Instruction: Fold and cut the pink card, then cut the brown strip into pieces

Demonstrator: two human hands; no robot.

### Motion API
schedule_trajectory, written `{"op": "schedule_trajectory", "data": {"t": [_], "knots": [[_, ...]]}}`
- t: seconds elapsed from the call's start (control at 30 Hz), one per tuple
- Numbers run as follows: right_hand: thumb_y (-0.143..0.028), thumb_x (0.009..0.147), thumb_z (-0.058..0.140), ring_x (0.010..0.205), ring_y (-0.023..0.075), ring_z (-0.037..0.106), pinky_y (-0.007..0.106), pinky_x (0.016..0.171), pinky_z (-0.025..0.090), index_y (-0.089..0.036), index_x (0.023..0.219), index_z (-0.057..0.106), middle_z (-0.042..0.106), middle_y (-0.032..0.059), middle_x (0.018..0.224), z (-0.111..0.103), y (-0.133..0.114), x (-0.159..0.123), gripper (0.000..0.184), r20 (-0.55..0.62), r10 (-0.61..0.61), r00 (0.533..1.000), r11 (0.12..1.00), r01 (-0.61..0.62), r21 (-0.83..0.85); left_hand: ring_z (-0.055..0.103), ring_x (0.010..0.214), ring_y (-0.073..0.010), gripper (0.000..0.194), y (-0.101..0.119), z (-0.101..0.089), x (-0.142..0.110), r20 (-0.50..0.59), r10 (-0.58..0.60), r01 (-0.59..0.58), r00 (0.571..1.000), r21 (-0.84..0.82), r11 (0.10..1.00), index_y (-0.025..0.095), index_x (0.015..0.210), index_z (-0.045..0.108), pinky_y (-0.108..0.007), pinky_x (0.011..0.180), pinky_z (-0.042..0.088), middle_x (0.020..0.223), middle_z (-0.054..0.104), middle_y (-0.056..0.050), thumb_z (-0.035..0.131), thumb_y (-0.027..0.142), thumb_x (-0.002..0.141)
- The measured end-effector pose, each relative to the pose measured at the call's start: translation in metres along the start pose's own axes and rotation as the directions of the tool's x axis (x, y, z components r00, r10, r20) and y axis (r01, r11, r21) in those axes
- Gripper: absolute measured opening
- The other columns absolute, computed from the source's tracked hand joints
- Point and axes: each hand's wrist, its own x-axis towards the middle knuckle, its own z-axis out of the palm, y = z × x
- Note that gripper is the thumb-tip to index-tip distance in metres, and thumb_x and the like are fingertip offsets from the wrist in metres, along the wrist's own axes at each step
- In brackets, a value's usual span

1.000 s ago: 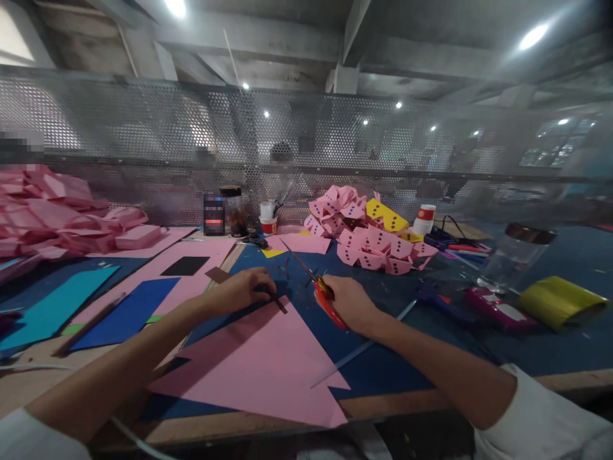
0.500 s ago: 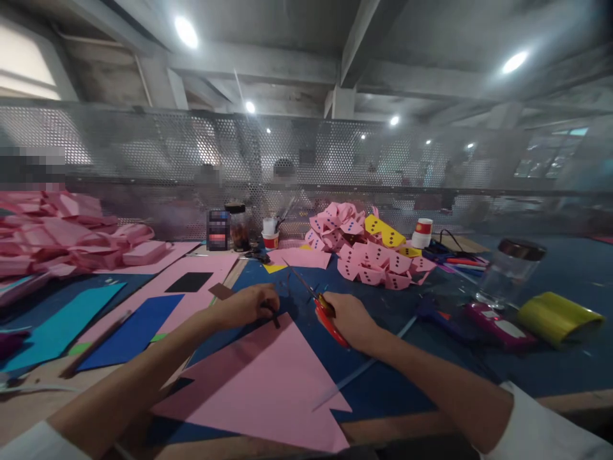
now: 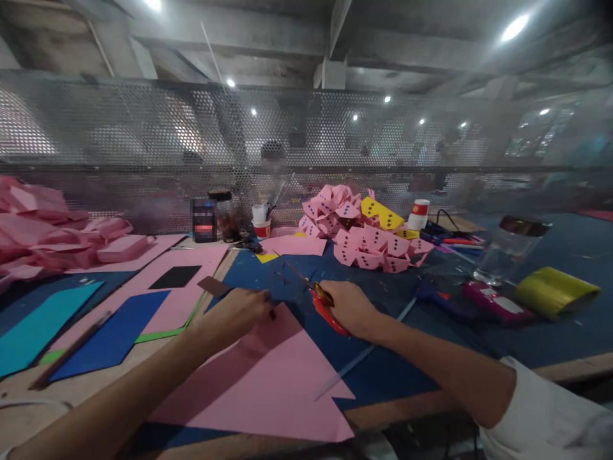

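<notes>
A large pink paper sheet [image 3: 268, 377] cut to a pointed shape lies on the blue mat in front of me. My left hand [image 3: 234, 314] rests closed at its top tip, pinching a small dark strip [image 3: 271, 313]. My right hand [image 3: 349, 306] grips red-handled scissors [image 3: 318, 299], whose blades point up and left over the blue mat [image 3: 383, 364], just right of the sheet's tip.
A heap of pink and yellow dotted paper pieces [image 3: 368, 233] lies behind. Jars and cups [image 3: 225, 214] stand by the mesh screen. A glass jar [image 3: 510, 252], a yellow roll [image 3: 553, 291] and pens are at right. Pink stacks [image 3: 52, 230] and blue sheets [image 3: 110, 335] are at left.
The view shifted slightly. My left hand slid a little left and down along the pink sheet's tip with the dark strip. My right hand keeps the scissors in about the same place.
</notes>
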Motion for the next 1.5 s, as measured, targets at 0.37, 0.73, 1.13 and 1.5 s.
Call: {"op": "schedule_trajectory", "data": {"t": [0.37,0.73,1.13,1.5], "knots": [[-0.036,0.088,0.051,0.063,0.0119,0.051,0.024,0.055,0.021,-0.02,0.08,0.057,0.064,0.0014,0.075,-0.002,-0.001,0.001,0.019,0.024,0.018,1.0,0.999,-0.017,-0.044,0.066,0.079,-0.0186,0.023,-0.012,0.01,0.001,-0.063,-0.053,0.045,0.997,-0.128,0.991,0.021,0.091,0.068,-0.025,0.064,0.047,0.093,0.068,-0.006,0.05,0.006,0.085],[-0.037,0.088,0.05,0.063,0.0124,0.052,0.024,0.055,0.022,-0.02,0.08,0.058,0.064,0.0014,0.074,-0.001,-0.001,0.002,0.02,0.046,0.03,0.999,0.999,-0.028,-0.04,0.066,0.085,-0.0205,0.021,-0.013,0.005,0.003,-0.063,-0.059,0.046,0.996,-0.189,0.981,0.026,0.097,0.069,-0.028,0.071,0.048,0.095,0.068,-0.005,0.05,0.02,0.091],[-0.036,0.088,0.051,0.064,0.012,0.053,0.024,0.055,0.022,-0.02,0.081,0.058,0.064,0.0008,0.075,-0.003,-0.002,0.0,0.018,0.04,0.012,0.999,0.999,-0.01,-0.036,0.066,0.089,-0.0185,0.021,-0.012,0.01,0.0,-0.097,-0.106,0.076,0.99,-0.266,0.961,0.025,0.09,0.07,-0.025,0.071,0.046,0.098,0.07,-0.003,0.053,0.014,0.085],[-0.037,0.089,0.05,0.069,0.013,0.055,0.025,0.057,0.023,-0.019,0.085,0.06,0.066,0.0023,0.08,-0.001,-0.004,0.001,0.02,0.074,0.02,0.997,0.997,-0.015,-0.078,0.062,0.088,-0.0162,0.027,-0.026,0.011,0.0,-0.084,-0.02,-0.018,0.996,-0.428,0.904,0.022,0.086,0.069,-0.022,0.074,0.045,0.096,0.065,-0.004,0.05,0.003,0.08]]}}
